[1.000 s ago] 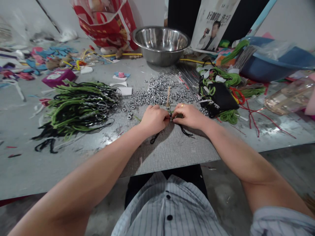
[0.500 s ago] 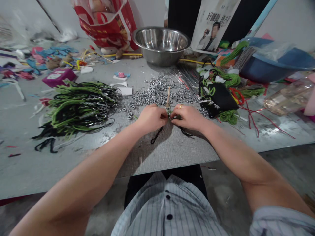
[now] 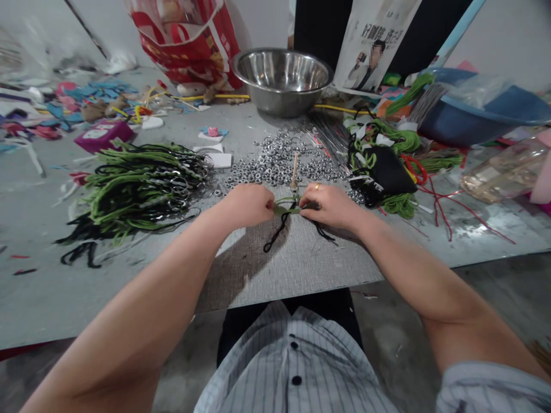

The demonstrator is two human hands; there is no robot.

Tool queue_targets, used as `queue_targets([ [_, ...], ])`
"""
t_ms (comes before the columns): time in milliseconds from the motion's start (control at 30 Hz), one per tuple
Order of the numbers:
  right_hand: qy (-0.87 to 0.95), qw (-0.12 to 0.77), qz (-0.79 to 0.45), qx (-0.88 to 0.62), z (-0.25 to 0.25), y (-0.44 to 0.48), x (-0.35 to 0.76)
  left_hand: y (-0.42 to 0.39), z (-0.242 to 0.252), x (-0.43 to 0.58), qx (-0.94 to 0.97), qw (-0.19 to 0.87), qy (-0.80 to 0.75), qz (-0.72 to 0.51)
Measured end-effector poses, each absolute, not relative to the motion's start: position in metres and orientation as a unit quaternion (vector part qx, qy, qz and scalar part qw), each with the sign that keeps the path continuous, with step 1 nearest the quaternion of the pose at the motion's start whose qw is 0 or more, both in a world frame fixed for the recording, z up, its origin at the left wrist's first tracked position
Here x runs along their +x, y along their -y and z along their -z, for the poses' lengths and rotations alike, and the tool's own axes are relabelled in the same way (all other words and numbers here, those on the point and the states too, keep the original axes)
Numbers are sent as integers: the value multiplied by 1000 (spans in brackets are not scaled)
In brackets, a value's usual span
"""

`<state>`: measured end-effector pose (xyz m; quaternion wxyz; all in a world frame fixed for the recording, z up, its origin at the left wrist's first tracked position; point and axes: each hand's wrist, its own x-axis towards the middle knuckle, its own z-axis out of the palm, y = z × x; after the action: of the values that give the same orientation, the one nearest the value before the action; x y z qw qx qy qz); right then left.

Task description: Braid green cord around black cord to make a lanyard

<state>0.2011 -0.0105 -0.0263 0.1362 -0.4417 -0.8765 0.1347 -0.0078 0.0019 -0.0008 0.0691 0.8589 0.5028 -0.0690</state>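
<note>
My left hand (image 3: 250,205) is closed on green cord (image 3: 284,209) that runs across to my right hand (image 3: 325,205), whose fingers pinch the same cord near a small wooden stick (image 3: 295,169). Black cord (image 3: 275,234) hangs below the green one and lies on the table, with another black end under my right hand. Just beyond my hands spread many small silver nuts or rings (image 3: 279,160). A bundle of finished-looking green and black cords with metal rings (image 3: 142,183) lies to the left.
A steel bowl (image 3: 282,97) stands at the back, beside a red bag (image 3: 185,51). A blue basin (image 3: 465,117), a black pouch (image 3: 390,171), green cord hanks and red cords (image 3: 450,203) are on the right. A purple box (image 3: 104,135) sits at the left.
My left hand has moved left, away from my right hand, and green cord now shows stretched between them. My right hand has barely moved.
</note>
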Motion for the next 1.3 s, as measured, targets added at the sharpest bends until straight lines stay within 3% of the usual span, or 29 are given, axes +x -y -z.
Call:
queue_targets([
  [267, 878, 162, -127, -432, 26, 11, 202, 0, -8, -12, 862, 111, -487, 83],
  [367, 879, 203, -116, -416, 28, 10, 204, -3, -15, -21, 859, 78, -504, 47],
  [467, 899, 217, -80, -372, 30, 9, 204, -8, -20, -30, 830, 49, -547, 96],
  [633, 933, 154, -30, -322, 31, 13, 197, -7, -23, -30, 810, 78, -540, 214],
  [800, 940, 80, -33, -330, 30, 17, 193, -5, -20, -26, 812, 68, -533, 228],
  [900, 938, 76, -47, -336, 31, 16, 192, -8, -18, -28, 826, 82, -532, 169],
  [1000, 934, 114, -62, -332, 35, 12, 193, -10, -19, -28, 819, 151, -553, 19],
  [1167, 893, 270, -85, -349, 38, 4, 197, -4, -14, -14, 676, 442, -525, -269],
  [1300, 869, 339, -99, -346, 38, 2, 200, 3, -5, 2, 554, 597, -458, -355],
])
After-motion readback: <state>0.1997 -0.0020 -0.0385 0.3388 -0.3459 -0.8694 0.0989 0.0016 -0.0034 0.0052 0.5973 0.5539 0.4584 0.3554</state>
